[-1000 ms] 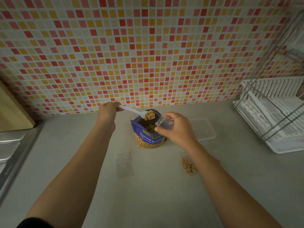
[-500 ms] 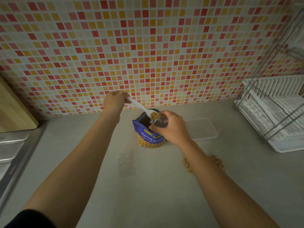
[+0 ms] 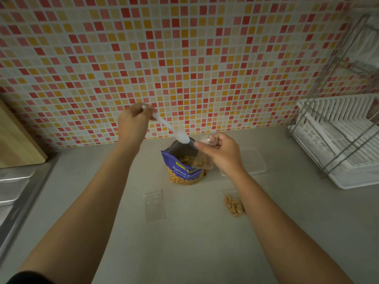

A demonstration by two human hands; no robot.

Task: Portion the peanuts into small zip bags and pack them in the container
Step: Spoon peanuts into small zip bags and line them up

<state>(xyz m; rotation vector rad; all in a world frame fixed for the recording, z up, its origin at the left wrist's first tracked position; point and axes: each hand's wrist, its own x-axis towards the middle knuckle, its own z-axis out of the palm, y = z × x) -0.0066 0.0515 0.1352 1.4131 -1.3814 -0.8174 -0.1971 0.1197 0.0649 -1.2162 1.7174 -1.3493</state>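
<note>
Head view: right hand (image 3: 222, 154) pinches peanut-filled zip bag (image 3: 202, 160); left hand (image 3: 133, 124) grips spoon (image 3: 174, 132).

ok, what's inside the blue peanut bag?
The blue peanut bag stands open, with loose peanuts visible at its mouth. How deep they go is hidden by its printed front and the right hand.

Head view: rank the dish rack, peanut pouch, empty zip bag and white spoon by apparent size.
1. Dish rack, by far the largest.
2. Peanut pouch.
3. Empty zip bag on the counter.
4. White spoon, partly hidden in the left hand, so unsure against the bag.
</note>
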